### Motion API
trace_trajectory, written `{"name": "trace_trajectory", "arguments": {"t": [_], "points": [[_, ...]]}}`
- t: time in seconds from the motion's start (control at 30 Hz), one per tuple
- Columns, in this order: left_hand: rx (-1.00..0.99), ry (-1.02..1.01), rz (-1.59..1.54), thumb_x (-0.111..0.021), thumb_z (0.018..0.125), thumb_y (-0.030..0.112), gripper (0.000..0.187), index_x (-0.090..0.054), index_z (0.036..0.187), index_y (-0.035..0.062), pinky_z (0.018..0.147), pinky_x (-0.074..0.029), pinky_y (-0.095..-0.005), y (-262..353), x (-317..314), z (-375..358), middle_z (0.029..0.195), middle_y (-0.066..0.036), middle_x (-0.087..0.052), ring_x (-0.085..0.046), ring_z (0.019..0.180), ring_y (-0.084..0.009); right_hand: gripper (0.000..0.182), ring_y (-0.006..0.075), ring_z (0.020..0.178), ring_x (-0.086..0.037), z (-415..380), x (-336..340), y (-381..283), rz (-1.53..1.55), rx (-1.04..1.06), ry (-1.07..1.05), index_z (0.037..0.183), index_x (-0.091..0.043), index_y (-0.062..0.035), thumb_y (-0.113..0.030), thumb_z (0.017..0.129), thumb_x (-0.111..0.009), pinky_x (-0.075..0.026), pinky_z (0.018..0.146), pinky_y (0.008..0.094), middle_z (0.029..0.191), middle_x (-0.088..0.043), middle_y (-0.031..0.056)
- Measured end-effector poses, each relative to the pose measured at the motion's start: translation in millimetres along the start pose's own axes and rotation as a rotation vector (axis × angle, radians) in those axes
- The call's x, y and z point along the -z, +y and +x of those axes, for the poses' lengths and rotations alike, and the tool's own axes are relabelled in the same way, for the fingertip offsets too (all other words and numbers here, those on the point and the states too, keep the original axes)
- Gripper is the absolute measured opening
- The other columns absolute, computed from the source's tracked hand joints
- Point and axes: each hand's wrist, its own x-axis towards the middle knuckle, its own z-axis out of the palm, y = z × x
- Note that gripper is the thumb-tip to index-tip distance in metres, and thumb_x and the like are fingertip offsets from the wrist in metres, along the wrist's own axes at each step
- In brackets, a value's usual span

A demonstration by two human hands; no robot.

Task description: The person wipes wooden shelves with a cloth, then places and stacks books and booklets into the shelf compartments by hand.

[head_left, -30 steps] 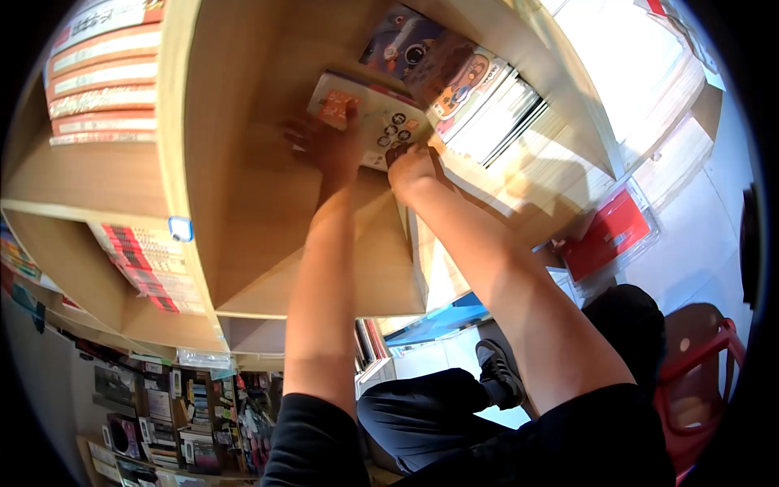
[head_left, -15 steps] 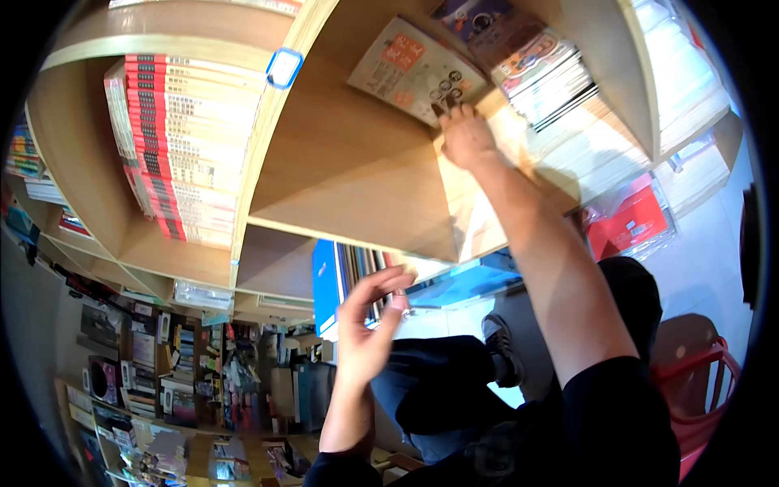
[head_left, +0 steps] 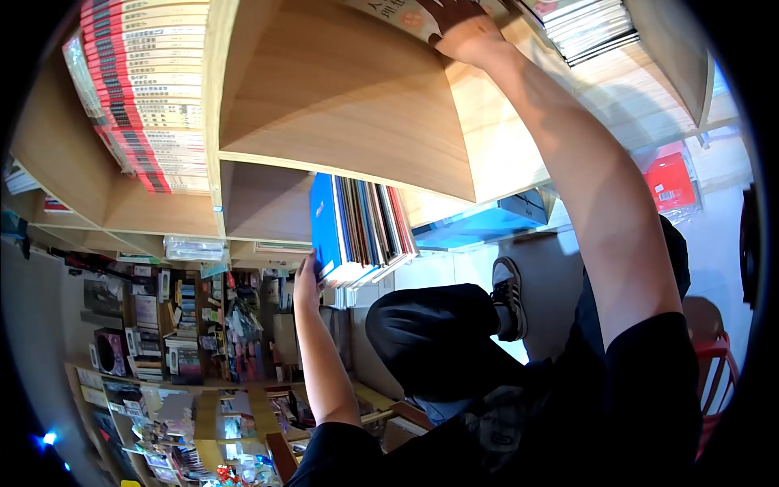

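Note:
My right hand reaches up into a wooden shelf compartment and presses on a pale book with an orange patch leaning there; the top edge of the view cuts the hand off. My left hand is lower down, its fingers touching the edge of a blue book at the left end of a row of upright books in the compartment below. Whether it grips the book is unclear.
A stack of red-spined books fills the compartment at left. White magazines lie at the top right. A red packet and a red chair sit at right. My black-trousered knee and shoe are below. Cluttered shelves stand beyond.
The view has tilted so the shelves slid upward. My left hand dropped from the pale book, passed through mid-air, and now touches the blue book below. My right hand stays on the pale book.

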Motion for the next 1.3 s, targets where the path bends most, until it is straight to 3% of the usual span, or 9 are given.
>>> {"name": "trace_trajectory", "arguments": {"t": [0.17,0.37,0.47,0.57,0.63,0.8,0.87,1.07,1.3], "points": [[0.098,-0.167,-0.218,-0.058,0.094,0.045,0.051,-0.055,0.127,0.0068,0.081,-0.054,-0.0394,-9.0,-0.4,2.7,0.114,-0.006,-0.066,-0.064,0.101,-0.0210,0.083,0.0375,0.138,-0.032,10.7,1.6,8.6,-0.022,-0.012,0.031,0.150,-0.029,-0.0127,-0.033,0.079,-0.068,-0.037,0.107,0.0496,0.158,-0.020,0.0157],[0.288,-0.381,-0.692,-0.041,0.091,0.067,0.076,-0.049,0.138,0.0081,0.109,-0.026,-0.0610,-21.8,-12.0,-10.6,0.140,-0.017,-0.050,-0.045,0.129,-0.0391,0.084,0.0377,0.140,-0.030,16.2,9.8,10.7,-0.016,-0.013,-0.011,0.151,-0.026,-0.0131,-0.034,0.081,-0.066,-0.037,0.108,0.0472,0.159,-0.018,0.0158],[0.215,-0.317,-0.763,-0.036,0.089,0.073,0.082,-0.043,0.143,0.0122,0.105,-0.030,-0.0644,-44.1,-25.9,-13.9,0.146,-0.016,-0.043,-0.043,0.129,-0.0417,0.083,0.0378,0.140,-0.029,15.6,13.3,11.4,-0.044,-0.026,-0.009,0.152,-0.025,-0.0125,-0.034,0.082,-0.065,-0.035,0.110,0.0458,0.159,-0.017,0.0159],[0.089,-1.013,-0.913,-0.036,0.090,0.070,0.080,-0.042,0.144,0.0121,0.105,-0.033,-0.0613,-81.0,0.5,25.1,0.143,-0.016,-0.046,-0.044,0.128,-0.0400,0.083,0.0381,0.140,-0.028,12.0,19.6,12.2,-0.040,-0.042,-0.054,0.151,-0.025,-0.0116,-0.035,0.083,-0.065,-0.033,0.111,0.0458,0.159,-0.017,0.0163],[0.152,-0.319,-0.803,-0.032,0.095,0.063,0.071,-0.045,0.141,0.0106,0.107,-0.034,-0.0561,-52.1,-14.8,-0.9,0.139,-0.014,-0.050,-0.046,0.127,-0.0354,0.083,0.0387,0.139,-0.029,11.3,16.1,15.3,-0.066,-0.037,-0.063,0.151,-0.026,-0.0112,-0.036,0.082,-0.066,-0.033,0.111,0.0464,0.158,-0.020,0.0166],[-0.145,-0.471,-0.230,-0.028,0.100,0.050,0.060,-0.046,0.140,0.0083,0.104,-0.034,-0.0505,-13.5,9.4,-2.4,0.143,-0.012,-0.049,-0.046,0.128,-0.0309,0.084,0.0383,0.139,-0.030,9.7,13.9,18.0,-0.110,-0.035,-0.064,0.151,-0.026,-0.0105,-0.037,0.082,-0.067,-0.034,0.111,0.0464,0.157,-0.022,0.0170],[0.065,-0.066,-0.369,-0.038,0.099,0.039,0.052,-0.048,0.138,0.0055,0.101,-0.037,-0.0457,3.2,28.9,-2.2,0.140,-0.012,-0.052,-0.047,0.129,-0.0279,0.084,0.0379,0.139,-0.031,8.3,13.6,14.9,-0.107,-0.045,-0.085,0.151,-0.026,-0.0103,-0.037,0.082,-0.067,-0.034,0.110,0.0464,0.157,-0.022,0.0173],[-0.501,0.414,0.059,-0.055,0.094,0.019,0.021,-0.064,0.107,0.0054,0.065,-0.043,-0.0239,74.6,23.6,-29.1,0.096,-0.005,-0.067,-0.058,0.080,-0.0105,0.081,0.0374,0.137,-0.034,9.5,5.6,11.8,-0.067,-0.037,-0.042,0.149,-0.030,-0.0095,-0.035,0.081,-0.067,-0.036,0.108,0.0470,0.155,-0.026,0.0176],[-0.423,0.025,1.203,-0.064,0.077,0.068,0.093,-0.044,0.134,-0.0027,0.078,-0.053,-0.0339,146.5,-116.9,-88.1,0.107,-0.025,-0.065,-0.068,0.083,-0.0260,0.080,0.0389,0.132,-0.039,7.0,-12.7,14.7,-0.015,0.012,0.067,0.144,-0.036,-0.0079,-0.033,0.076,-0.070,-0.037,0.107,0.0464,0.150,-0.034,0.0213]]}}
